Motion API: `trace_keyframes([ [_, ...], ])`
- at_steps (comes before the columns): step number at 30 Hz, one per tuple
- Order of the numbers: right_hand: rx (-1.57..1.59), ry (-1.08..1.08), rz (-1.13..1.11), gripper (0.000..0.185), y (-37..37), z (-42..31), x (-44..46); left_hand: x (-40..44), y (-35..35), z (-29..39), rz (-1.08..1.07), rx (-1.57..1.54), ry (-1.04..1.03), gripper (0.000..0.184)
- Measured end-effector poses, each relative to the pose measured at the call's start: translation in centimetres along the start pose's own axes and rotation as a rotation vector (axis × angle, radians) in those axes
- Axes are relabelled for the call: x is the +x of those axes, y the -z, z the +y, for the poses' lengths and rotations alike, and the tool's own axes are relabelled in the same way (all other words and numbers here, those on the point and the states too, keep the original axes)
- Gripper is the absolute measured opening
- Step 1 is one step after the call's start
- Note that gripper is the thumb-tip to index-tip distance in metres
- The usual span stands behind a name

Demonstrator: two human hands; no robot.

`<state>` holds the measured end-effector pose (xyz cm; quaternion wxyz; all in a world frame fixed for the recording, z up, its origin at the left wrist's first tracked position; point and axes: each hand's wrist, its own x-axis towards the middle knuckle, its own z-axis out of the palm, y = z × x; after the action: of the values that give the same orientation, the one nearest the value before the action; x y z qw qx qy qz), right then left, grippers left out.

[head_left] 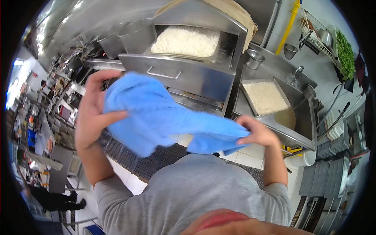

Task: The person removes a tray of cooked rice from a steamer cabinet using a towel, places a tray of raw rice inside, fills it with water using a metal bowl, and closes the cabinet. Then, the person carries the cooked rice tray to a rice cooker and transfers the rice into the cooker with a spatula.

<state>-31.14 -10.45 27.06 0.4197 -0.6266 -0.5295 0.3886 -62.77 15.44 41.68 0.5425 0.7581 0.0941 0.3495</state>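
Observation:
A blue cloth (152,113) stretches between my two hands in front of my body, slightly blurred. My left hand (92,111) grips its bunched left end, with thumb and fingers closed on the fabric. At the narrower right end, my right hand (259,132) pinches the cloth near a corner. Beyond the cloth is a steel steamer cabinet with a drawer front (188,76) and a bar handle. White rice (186,41) fills a tray in its upper opening. Neither hand touches the cabinet.
To the right, a metal tray of pale grains (266,98) rests across a steel sink (303,129) holding cloudy water. A metal pot (254,58) stands behind it. Black perforated mats (156,158) cover part of the tiled floor. Another person (55,197) is at far left.

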Motion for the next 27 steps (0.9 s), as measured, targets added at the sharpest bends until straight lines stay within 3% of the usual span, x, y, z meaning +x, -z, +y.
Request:
trace_keyframes([
  [1, 0.151, -0.024, 0.058, 0.044, 1.0, -0.3, -1.5, 0.0, 3.0, -0.8, -0.003, 0.038, -0.044, 0.064],
  [4, -0.132, -0.146, 0.337, 0.030, 1.3, -4.1, -4.6, -0.3, 11.1, -2.4, -0.152, 0.225, 0.219, 0.027],
  [6, -0.194, 0.033, 0.535, 0.027, 0.4, -6.4, -4.4, 0.4, 13.9, -3.5, -0.225, 0.306, 0.399, 0.015],
  [11, -0.507, 0.489, 1.062, 0.030, 2.0, -10.9, 2.8, 7.2, 16.4, -5.5, -0.078, 0.682, -0.033, 0.004],
  [13, -0.431, 0.589, 1.099, 0.030, 5.1, -11.4, 8.4, 12.8, 17.4, -6.8, -0.061, 0.664, -0.066, 0.009],
  [15, -1.254, 0.524, 1.174, 0.036, 6.8, -12.7, 13.5, 18.4, 18.4, -10.9, -0.050, 0.942, -0.105, 0.017],
  [16, -1.293, 0.454, 1.143, 0.045, 6.8, -12.6, 15.1, 20.2, 17.7, -12.6, 0.035, 1.106, -0.283, 0.022],
  [17, -1.286, 0.443, 1.039, 0.039, 7.2, -12.3, 16.0, 21.4, 16.3, -13.4, 0.131, 1.262, -0.468, 0.027],
  [19, -1.088, -0.105, 0.778, 0.034, 6.6, -13.0, 17.6, 22.4, 12.8, -12.8, -0.151, 0.837, 0.003, 0.036],
  [20, -0.961, -0.369, 0.634, 0.034, 6.1, -13.1, 18.2, 22.7, 11.8, -13.0, -0.274, 0.912, 0.079, 0.038],
  [22, -0.974, -0.441, 0.421, 0.039, 6.4, -12.0, 19.5, 23.6, 10.6, -13.6, -0.529, 1.058, 0.232, 0.043],
  [23, -0.976, -0.475, 0.314, 0.043, 6.5, -11.5, 20.0, 24.2, 10.4, -14.2, -0.554, 1.006, 0.299, 0.043],
  [25, -0.632, -0.568, 0.371, 0.045, 6.2, -10.9, 20.9, 25.5, 10.4, -15.3, -0.597, 0.904, 0.432, 0.044],
  [27, -0.332, -0.621, 0.422, 0.046, 6.0, -10.9, 21.3, 26.2, 10.5, -15.3, -0.657, 0.932, 0.425, 0.040],
])
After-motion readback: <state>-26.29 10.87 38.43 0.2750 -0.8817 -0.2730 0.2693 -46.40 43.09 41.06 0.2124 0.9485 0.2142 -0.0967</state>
